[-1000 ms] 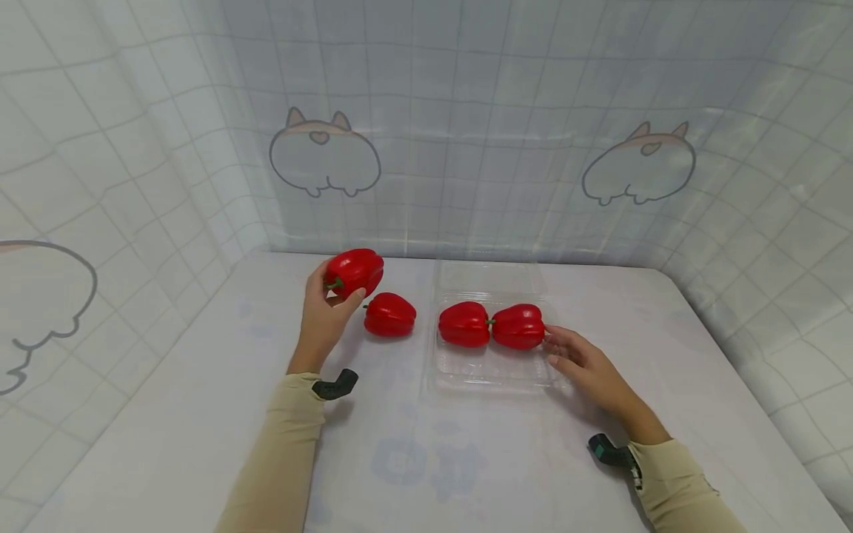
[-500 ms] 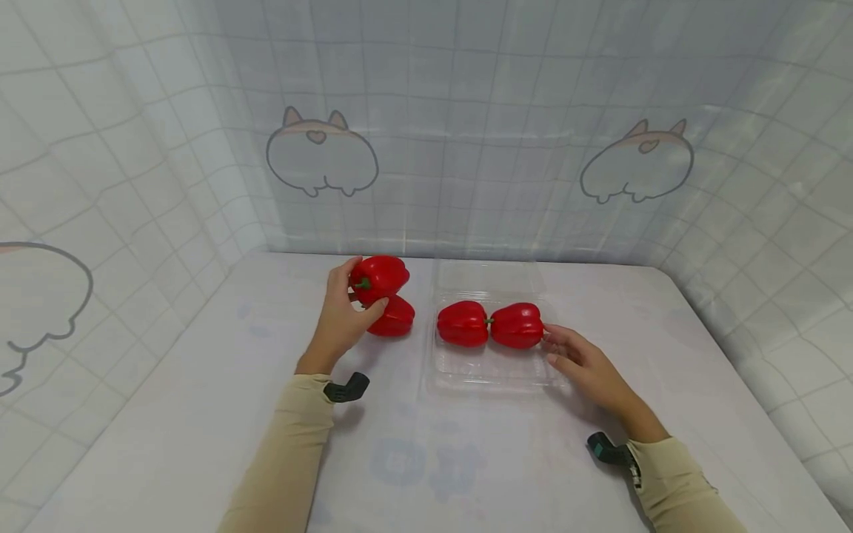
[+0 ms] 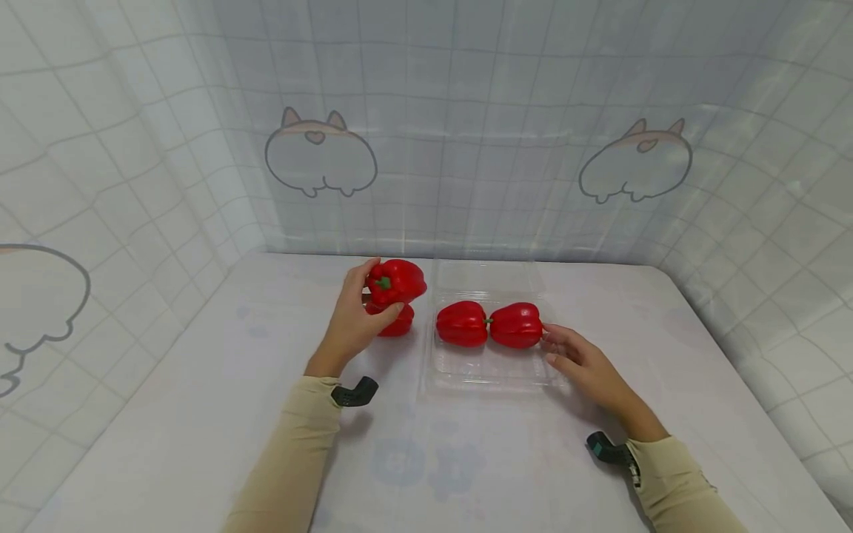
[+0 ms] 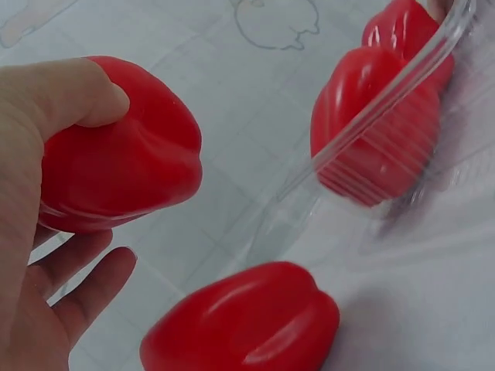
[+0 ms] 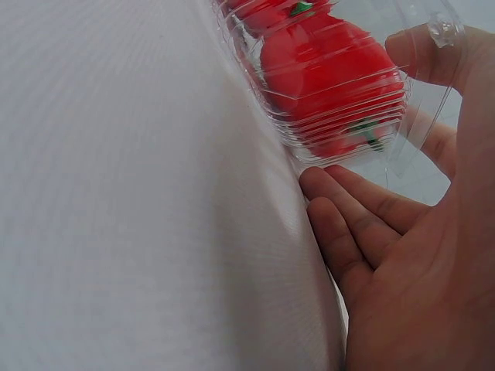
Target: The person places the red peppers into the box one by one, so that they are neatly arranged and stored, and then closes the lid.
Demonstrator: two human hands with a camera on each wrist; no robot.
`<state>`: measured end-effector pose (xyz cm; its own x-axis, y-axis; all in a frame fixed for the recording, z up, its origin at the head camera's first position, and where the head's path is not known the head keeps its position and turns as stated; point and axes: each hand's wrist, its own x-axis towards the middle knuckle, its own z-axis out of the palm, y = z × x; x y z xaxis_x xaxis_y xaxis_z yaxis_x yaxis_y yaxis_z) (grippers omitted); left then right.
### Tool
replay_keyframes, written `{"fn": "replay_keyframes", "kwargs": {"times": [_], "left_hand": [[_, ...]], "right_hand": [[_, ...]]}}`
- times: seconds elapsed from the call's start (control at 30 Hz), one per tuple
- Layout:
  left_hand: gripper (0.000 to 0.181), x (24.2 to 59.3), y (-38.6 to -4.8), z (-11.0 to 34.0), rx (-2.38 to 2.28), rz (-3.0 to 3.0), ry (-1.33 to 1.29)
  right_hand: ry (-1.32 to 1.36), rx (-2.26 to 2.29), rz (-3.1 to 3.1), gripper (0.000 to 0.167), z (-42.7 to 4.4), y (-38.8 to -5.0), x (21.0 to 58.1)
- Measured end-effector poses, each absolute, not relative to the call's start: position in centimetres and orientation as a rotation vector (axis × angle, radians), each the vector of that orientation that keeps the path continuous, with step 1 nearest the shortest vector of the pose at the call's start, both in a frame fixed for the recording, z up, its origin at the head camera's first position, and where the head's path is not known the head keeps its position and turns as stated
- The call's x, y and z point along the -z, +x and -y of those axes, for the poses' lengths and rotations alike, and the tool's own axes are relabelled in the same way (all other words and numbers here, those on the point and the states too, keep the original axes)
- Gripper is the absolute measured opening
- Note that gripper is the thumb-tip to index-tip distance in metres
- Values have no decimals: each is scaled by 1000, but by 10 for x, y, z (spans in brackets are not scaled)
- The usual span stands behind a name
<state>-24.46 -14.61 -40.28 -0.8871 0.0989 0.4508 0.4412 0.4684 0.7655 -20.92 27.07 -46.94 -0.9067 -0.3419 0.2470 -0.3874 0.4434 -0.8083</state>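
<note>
My left hand holds a red bell pepper above the table, thumb on one side and fingers on the other. A second bell pepper lies on the table below it, partly hidden in the head view. Two more bell peppers lie stem to stem inside a clear plastic clamshell box, whose lid is tipped back. At the box's right end is my right hand. Its fingers are loosely extended against the outside of the box, and its thumb is at the rim.
The white table carries faint printed patterns. Grid-patterned cloth walls rise behind it and at both sides. The open lid lies behind the box. Each wrist wears a small black camera.
My left hand has carried its bell pepper rightward and slightly nearer, now in front of much of the loose one. My right hand and the boxed peppers have stayed in place.
</note>
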Motion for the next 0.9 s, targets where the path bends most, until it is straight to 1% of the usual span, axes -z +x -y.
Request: {"fn": "replay_keyframes", "kwargs": {"times": [0.13,0.4,0.6,0.9], "left_hand": [[86,400,-242,140,1404,2370,-498],[91,399,-237,128,1356,2367,-544],[89,401,-236,120,1333,2375,-585],[89,403,-233,110,1304,2391,-626]], "right_hand": [[648,-1479,2640,54,-271,-209,469],[692,-1469,2597,52,-270,-210,471],[700,-1474,2589,53,-271,-210,471],[631,-1507,2639,55,-270,-208,468]]}}
